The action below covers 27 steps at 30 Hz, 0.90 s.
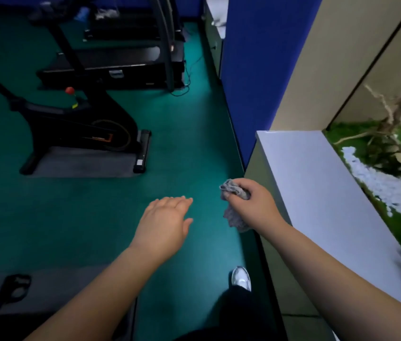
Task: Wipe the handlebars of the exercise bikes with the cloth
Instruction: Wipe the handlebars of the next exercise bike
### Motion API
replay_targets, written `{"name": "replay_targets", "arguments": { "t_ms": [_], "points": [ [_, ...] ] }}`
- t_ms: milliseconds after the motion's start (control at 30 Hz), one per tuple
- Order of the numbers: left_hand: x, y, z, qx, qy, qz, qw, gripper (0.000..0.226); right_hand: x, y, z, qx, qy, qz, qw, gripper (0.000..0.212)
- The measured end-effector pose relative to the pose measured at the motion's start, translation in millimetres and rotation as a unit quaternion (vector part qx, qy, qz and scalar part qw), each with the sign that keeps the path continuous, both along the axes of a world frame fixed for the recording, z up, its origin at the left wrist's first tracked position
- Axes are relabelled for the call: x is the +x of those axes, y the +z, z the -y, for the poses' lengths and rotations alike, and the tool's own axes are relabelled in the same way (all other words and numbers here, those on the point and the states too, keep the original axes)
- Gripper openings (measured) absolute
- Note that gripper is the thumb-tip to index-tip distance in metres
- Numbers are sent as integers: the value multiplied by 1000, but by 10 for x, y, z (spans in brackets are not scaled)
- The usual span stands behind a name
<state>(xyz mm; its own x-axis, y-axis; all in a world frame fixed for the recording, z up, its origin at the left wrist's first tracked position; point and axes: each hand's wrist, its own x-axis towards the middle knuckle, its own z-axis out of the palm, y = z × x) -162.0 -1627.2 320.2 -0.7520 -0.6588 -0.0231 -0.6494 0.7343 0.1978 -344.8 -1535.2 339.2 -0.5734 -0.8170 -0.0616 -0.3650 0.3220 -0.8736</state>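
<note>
Far left: 1 black bike (76, 124) stands on a grey mat (83, 163) over the green floor (189, 143). Red knob (69, 90) on its frame; its handlebars run out of view at the top and cannot be made out. Behind it, further off, a black treadmill (120, 62) with a cable (189, 77) trailing on the floor at its right end.

Near left, bottom edge: a second grey mat (54, 286) with a black pedal-like part (13, 287) lying on it; blurred, cannot tell what it belongs to.

Centre: left hand (165, 225) held out over the floor, back upward, fingers straight and close together, thumb slightly apart. It holds nothing and touches nothing.

Right of centre: right hand (253, 205) grips the grey cloth (234, 207), fingers curled round it. Cloth is bunched; 1 end sticks out above the fist, the other hangs below. Cloth is well apart from the bike, just beside the near corner of the white ledge (317, 180).

Below the hands: 1 white shoe (241, 279) on the floor, dark trouser leg (231, 316) over it.

Right: blue wall (256, 70) and beige panel (330, 57) rise behind the ledge. Far right, past the ledge: planter (391, 153) with green moss, white pebbles and dry branches.
</note>
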Motion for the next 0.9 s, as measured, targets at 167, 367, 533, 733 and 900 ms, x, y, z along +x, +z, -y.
{"name": "replay_targets", "arguments": {
  "t_ms": [167,367,533,733,900],
  "points": [
    [-463,-52,575,-8,62,-12,998,50,-606,-95,825,-1,77,-4,997,8],
    [-1107,-5,1216,-15,138,-24,990,50,-1298,-45,1776,1,166,-30,986,5],
    [-1252,6,1658,-9,213,-18,977,50,-1551,-110,2527,5,221,-15,975,7],
    [-987,-35,2224,-14,305,4,952,48,-1313,-130,3526,5,286,-2,958,7],
    [-673,-73,2976,-28,351,14,936,47,-932,-135,4453,3,348,-20,937,8]
  ]
}}
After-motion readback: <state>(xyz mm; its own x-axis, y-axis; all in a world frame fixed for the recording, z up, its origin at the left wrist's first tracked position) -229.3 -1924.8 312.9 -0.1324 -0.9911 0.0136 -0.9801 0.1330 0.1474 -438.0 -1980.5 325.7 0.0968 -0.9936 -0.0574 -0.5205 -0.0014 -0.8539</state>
